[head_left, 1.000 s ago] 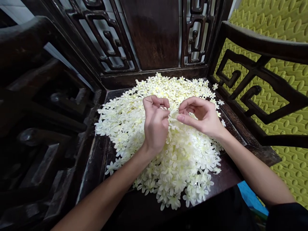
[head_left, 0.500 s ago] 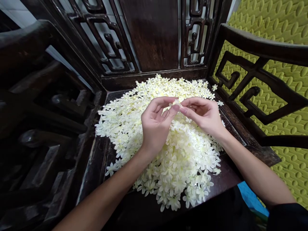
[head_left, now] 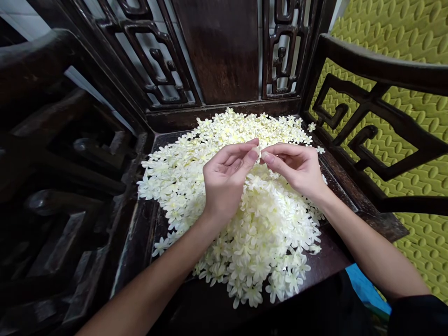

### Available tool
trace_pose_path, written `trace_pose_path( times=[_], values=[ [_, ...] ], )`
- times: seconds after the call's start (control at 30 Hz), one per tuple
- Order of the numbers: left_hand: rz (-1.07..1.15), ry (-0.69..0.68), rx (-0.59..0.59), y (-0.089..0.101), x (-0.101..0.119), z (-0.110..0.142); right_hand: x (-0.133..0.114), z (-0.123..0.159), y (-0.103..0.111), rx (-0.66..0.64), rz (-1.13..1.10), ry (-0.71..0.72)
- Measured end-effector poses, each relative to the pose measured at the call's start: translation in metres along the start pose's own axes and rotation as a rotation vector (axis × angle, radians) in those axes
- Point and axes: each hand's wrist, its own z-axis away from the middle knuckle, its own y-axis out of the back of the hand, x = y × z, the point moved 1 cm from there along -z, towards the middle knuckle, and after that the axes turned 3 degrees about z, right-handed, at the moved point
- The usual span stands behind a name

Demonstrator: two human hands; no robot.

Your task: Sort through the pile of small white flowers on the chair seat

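Above a wide heap of small white artificial flowers, both hands meet at the fingertips. My left hand is closed in a pinch on a small white flower, which is mostly hidden by the fingers. From the other side, my right hand pinches at the same flower with thumb and forefinger. Its remaining fingers are curled behind. Pale petals with yellowish centres make up the heap, which spreads over the dark wooden seat beneath my wrists.
A carved wooden backrest rises behind the heap. Openwork armrests flank it, one on the left and one on the right. Yellow-green textured padding lies beyond the right armrest. Something blue shows at the lower right.
My left hand has shifted slightly left and its thumb has turned more upright. The right hand has dropped a little, and the flower between them has changed its angle.
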Motion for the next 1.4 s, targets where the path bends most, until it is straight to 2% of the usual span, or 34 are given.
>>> trace_pose_path(
  times=[0.3,0.53,0.83,1.1,1.4],
  values=[
    [-0.129,-0.058,0.064,0.0001,0.0033,0.001,0.0012,0.0013,-0.0001,0.003,0.097,0.04],
    [-0.203,-0.164,0.086,-0.0016,0.0079,0.0023,0.0021,0.0017,-0.0008,-0.004,0.102,0.049],
    [-0.151,-0.026,0.053,0.0019,0.0034,0.0016,-0.0003,0.0002,0.0009,-0.046,0.116,0.068],
    [-0.149,-0.096,0.001,0.0006,0.0054,0.0025,-0.001,0.0008,0.0026,0.02,0.105,0.039],
    [-0.149,-0.126,-0.01,0.0008,0.0037,0.002,-0.0016,0.0005,0.0018,0.031,0.119,0.02]
  ],
)
